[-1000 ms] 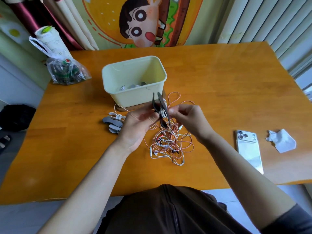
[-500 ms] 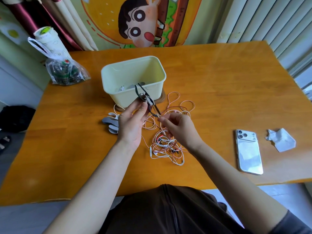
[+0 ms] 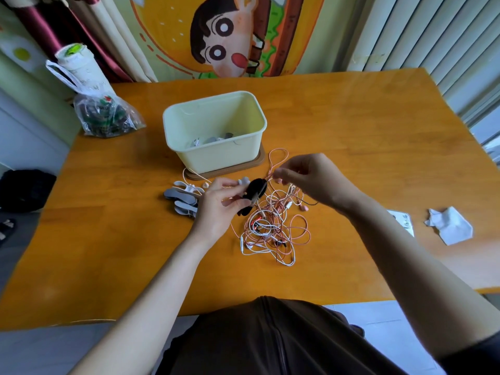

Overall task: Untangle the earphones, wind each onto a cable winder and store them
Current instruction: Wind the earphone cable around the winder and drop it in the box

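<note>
Head view: a black cable winder [image 3: 253,194] is held in the curled fingers of the left hand [image 3: 216,204]. Beside it, a pink cable [image 3: 273,161] is pinched by the right hand [image 3: 311,180]. The tangled earphones [image 3: 270,234] lie on the desk [image 3: 351,125] below both hands, in front of the cream bin [image 3: 216,155]. The cables are judged light, limp and snag-prone; a free end is best taken, not a mid-loop. No writing can be read; print on the plastic bag [image 3: 105,120] is blurred.
</note>
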### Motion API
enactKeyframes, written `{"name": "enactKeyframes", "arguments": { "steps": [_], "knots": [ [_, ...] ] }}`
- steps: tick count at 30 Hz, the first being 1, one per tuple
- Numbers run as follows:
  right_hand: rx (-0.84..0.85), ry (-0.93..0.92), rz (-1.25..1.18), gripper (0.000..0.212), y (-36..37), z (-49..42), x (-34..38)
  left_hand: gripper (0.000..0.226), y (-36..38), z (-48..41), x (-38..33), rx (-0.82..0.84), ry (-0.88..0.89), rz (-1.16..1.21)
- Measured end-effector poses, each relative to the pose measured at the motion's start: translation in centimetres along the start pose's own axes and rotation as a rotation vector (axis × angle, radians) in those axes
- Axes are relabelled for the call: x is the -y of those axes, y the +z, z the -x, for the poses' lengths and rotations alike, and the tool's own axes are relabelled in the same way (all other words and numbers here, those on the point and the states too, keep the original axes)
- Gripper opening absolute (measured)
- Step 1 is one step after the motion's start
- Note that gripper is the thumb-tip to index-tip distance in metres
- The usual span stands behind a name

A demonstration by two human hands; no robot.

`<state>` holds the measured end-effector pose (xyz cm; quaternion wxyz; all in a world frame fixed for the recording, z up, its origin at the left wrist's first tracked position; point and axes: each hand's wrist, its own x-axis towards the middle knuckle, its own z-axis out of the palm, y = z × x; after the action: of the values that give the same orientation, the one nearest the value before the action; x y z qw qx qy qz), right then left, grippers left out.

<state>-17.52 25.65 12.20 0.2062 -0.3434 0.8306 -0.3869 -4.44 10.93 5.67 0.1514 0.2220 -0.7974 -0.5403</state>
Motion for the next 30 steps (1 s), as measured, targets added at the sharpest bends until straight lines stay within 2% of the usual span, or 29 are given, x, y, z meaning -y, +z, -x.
{"name": "enactKeyframes", "arguments": {
  "steps": [5, 9, 14, 18, 23, 27, 30],
  "knots": [
    [-0.099, -0.051, 0.024, 0.017, 0.0, -0.4, -0.6, 0.046, 0.6, 0.9, -1.6, 0.185, 0.049, 0.203],
    [-0.080, -0.016, -0.117, 0.024, 1.0, -0.1, -1.7, 0.043, 0.4, 1.0, -2.5, 0.151, 0.040, 0.495],
    [0.001, 0.046, -0.372, 0.021, 2.7, 0.9, -1.0, 0.036, 0.4, 0.7, -3.1, 0.170, 0.002, 0.826],
    [0.032, 0.056, -0.454, 0.026, 4.5, 1.4, -0.8, 0.032, 0.3, 0.3, -3.4, 0.072, -0.086, 0.963],
    [-0.027, 0.059, -0.365, 0.032, 5.7, 1.9, -0.4, 0.033, 0.5, 0.2, -3.3, -0.108, -0.199, 0.982],
    [-0.041, 0.048, -0.270, 0.023, 6.0, 2.2, -0.5, 0.032, 0.5, -0.2, -2.9, -0.198, -0.225, 0.956],
    [-0.025, 0.017, -0.206, 0.020, 5.9, 2.6, -0.2, 0.028, 0.0, -0.6, -1.8, -0.269, -0.200, 0.688]
  ]
}}
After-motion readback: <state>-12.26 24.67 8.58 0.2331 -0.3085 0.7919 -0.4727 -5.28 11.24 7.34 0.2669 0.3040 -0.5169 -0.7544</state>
